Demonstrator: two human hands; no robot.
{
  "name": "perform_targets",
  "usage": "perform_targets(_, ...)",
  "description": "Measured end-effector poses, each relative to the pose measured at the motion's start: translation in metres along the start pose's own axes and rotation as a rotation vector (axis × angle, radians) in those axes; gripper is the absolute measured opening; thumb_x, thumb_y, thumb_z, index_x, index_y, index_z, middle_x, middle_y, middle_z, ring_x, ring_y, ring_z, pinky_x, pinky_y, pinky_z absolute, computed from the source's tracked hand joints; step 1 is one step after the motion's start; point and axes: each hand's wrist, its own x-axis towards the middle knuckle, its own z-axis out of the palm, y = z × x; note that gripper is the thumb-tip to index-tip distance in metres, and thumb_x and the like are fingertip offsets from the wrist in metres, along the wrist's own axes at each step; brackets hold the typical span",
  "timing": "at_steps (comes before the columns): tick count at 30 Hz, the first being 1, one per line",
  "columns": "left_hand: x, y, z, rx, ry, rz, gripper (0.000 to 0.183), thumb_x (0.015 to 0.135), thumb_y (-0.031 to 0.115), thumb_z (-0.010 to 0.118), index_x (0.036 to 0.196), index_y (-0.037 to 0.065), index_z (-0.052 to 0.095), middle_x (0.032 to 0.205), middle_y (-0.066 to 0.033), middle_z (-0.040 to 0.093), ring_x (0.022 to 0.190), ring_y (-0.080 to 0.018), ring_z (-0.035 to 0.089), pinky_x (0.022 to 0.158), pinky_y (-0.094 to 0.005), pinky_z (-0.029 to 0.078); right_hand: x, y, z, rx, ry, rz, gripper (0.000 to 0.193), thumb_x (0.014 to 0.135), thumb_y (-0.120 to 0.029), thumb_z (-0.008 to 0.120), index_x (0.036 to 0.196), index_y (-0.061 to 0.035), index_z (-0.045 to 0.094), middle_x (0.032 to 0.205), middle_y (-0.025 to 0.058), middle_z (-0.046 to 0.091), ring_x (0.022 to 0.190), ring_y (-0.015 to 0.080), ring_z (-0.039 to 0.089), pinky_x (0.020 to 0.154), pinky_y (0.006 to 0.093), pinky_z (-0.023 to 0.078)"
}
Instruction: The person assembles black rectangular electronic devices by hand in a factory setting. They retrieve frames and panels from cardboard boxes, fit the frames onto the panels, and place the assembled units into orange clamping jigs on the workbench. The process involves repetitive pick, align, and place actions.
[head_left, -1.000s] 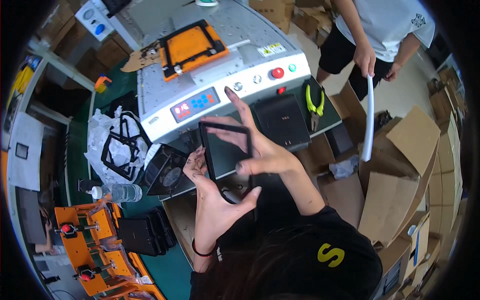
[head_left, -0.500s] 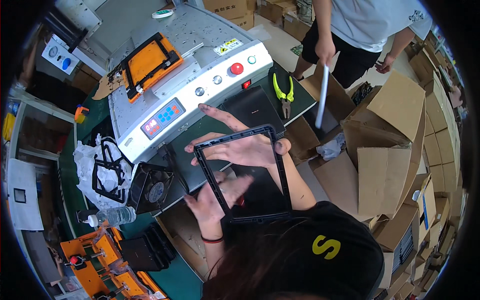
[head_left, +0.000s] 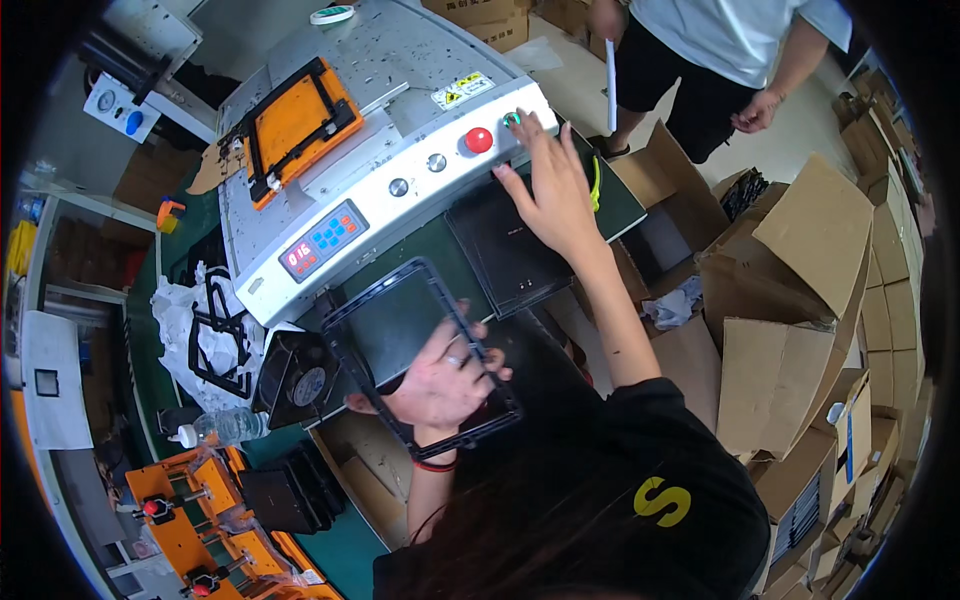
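Observation:
My left hand (head_left: pixel 445 378) holds a thin black rectangular plastic frame (head_left: pixel 383 280), which is tilted. Its fingers curl around one long side, and the palm shows through the opening. My right hand (head_left: pixel 556 190) reaches up to the right end of the white control panel (head_left: pixel 378 222) with its fingers spread. One fingertip is at the green button (head_left: pixel 512 119), close to the red button (head_left: pixel 479 140). An orange fixture (head_left: pixel 303 127) with a black frame on it rests on the machine's grey bed.
Black flat panels (head_left: pixel 510 250) and partly covered yellow-green pliers (head_left: pixel 597 185) lie right of the panel. At left are white wrapping (head_left: pixel 180 330) with black frames, a fan (head_left: pixel 300 378), a bottle (head_left: pixel 232 428) and orange clamps (head_left: pixel 180 540). Cardboard boxes (head_left: pixel 775 385) and a person (head_left: pixel 735 50) are at right.
My right hand has left the frame and gone up to the green button. The frame has shifted left in my left hand, which now grips it. The other person has moved slightly back.

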Motion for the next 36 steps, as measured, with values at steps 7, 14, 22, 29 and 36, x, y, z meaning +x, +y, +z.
perform_targets(7, -0.008, 0.025, 0.009, 0.232, 0.156, 0.182, 0.138, 0.052, 0.071, 0.074, 0.146, -0.001, 0.004, 0.151, -0.0128, 0.021, 0.124, -0.0400, 0.036, 0.108, -0.0538, 0.027, 0.013, -0.001, -0.024, 0.115, -0.212, 0.113, 0.068, 0.083, -0.039, 0.063, 0.131, 0.0034, 0.039, 0.117, 0.0248, 0.057, 0.117, 0.0392, 0.049, 0.106, 0.0509, 0.029)
perform_targets(14, -0.019, 0.031, 0.019, 0.391, 0.308, 0.240, 0.138, 0.047, 0.069, 0.078, 0.145, -0.002, 0.011, 0.151, -0.0131, 0.019, 0.124, -0.0443, 0.038, 0.110, -0.0546, 0.026, -0.079, -0.080, -0.025, -0.246, -0.380, 0.370, 0.108, 0.069, -0.044, 0.076, 0.146, -0.0054, 0.011, 0.130, 0.0383, 0.032, 0.124, 0.0523, 0.031, 0.102, 0.0568, 0.028)
perform_targets(22, -0.030, 0.034, 0.040, 0.644, 0.682, 0.330, 0.131, 0.054, 0.064, 0.077, 0.145, -0.003, 0.011, 0.152, -0.0151, 0.016, 0.125, -0.0439, 0.039, 0.111, -0.0544, 0.024, -0.071, -0.075, -0.034, -0.174, -0.403, 0.375, 0.112, 0.064, -0.034, 0.079, 0.145, -0.0007, 0.009, 0.119, 0.0394, 0.041, 0.113, 0.0491, 0.041, 0.102, 0.0487, 0.032)
perform_targets(29, -0.024, 0.038, 0.036, 0.610, 0.332, 0.382, 0.135, 0.054, 0.076, 0.069, 0.143, -0.007, 0.012, 0.150, -0.0218, 0.016, 0.128, -0.0431, 0.035, 0.111, -0.0511, 0.025, -0.052, -0.087, -0.085, 0.375, -0.447, 0.398, 0.075, 0.067, -0.032, 0.072, 0.131, -0.0024, 0.046, 0.125, 0.0261, 0.046, 0.115, 0.0416, 0.046, 0.099, 0.0424, 0.037)
perform_targets(36, -0.007, 0.020, 0.036, 0.712, 0.457, 0.493, 0.121, 0.058, 0.073, 0.068, 0.145, 0.004, 0.020, 0.148, -0.0185, 0.024, 0.136, -0.0326, 0.027, 0.112, -0.0460, 0.025, -0.053, -0.154, -0.095, 0.532, -0.510, 0.004, 0.079, 0.055, -0.032, 0.076, 0.127, -0.0085, 0.056, 0.131, 0.0291, 0.039, 0.115, 0.0443, 0.043, 0.097, 0.0483, 0.037)
